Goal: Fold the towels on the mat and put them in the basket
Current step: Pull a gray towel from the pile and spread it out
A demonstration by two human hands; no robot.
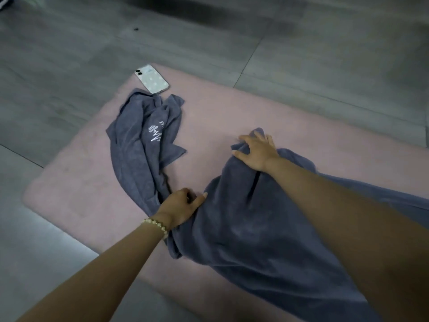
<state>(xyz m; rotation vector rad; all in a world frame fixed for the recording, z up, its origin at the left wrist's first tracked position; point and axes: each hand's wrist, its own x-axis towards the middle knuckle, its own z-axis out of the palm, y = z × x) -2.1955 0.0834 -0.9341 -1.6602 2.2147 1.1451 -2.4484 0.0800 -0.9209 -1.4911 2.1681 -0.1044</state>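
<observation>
A pink mat (220, 117) lies on the grey floor. A large blue-grey towel (250, 228) is spread loosely over its near right part. My right hand (256, 152) rests on the towel's far corner, fingers curled around a bunch of the cloth. My left hand (183, 208), with a bead bracelet at the wrist, pinches the towel's left edge. A second crumpled blue-grey towel (139, 140) with white lettering lies to the left, its near end touching my left hand. No basket is in view.
A phone (152, 79) in a pale patterned case lies face down at the mat's far left corner, just beyond the crumpled towel. Grey tiled floor (301, 43) surrounds the mat on all sides.
</observation>
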